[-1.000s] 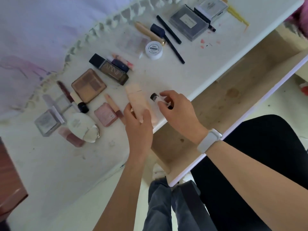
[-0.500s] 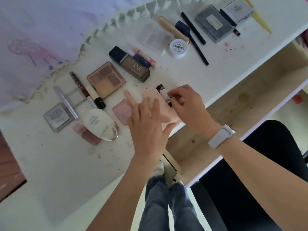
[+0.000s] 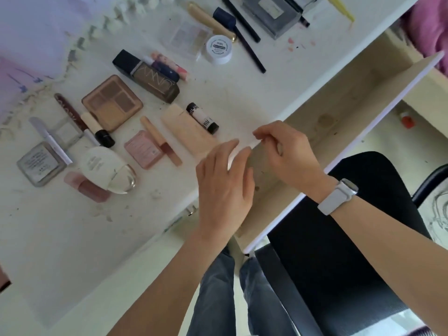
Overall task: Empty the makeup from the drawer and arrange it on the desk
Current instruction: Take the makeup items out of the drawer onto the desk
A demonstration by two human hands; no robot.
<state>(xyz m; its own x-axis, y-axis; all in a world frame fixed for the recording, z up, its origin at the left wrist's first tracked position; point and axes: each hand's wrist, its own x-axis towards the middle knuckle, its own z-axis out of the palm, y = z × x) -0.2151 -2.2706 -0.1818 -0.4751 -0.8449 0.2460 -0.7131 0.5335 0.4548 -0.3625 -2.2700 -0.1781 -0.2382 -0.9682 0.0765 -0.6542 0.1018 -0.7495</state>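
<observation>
1. Black seat of a chair [image 3: 339, 238] fills the near right, with grey trouser legs [image 3: 218, 294] beside it; both forearms reach up from here, the right one wearing a white watch [image 3: 338, 196].
2. Just beyond, the left hand [image 3: 224, 183] hovers over the desk's near edge with fingers straight and relaxed, holding nothing; half a second ago it was pressing the pale beige tube down.
3. The right hand [image 3: 286, 151] sits over the pulled-out drawer [image 3: 327, 112] with fingertips drawn together and thumb meeting them; nothing is visibly pinched; it has let go of the small black-capped tube it was carrying.
4. That black-and-white tube [image 3: 202, 116] now lies on the desk [image 3: 60, 238], touching the right side of the pale beige tube [image 3: 188, 130]; both are set down and released, so this pair is placed.
5. The drawer's visible wooden floor shows only marks and specks; judging from that, little or nothing is left to take out, though the hands hide part of it.
6. Farther left lie a pink compact [image 3: 143, 149], a brown palette [image 3: 112, 101] and a dark foundation bottle [image 3: 148, 76]; farthest off, a white jar [image 3: 219, 49] and a grey box [image 3: 270, 13].
</observation>
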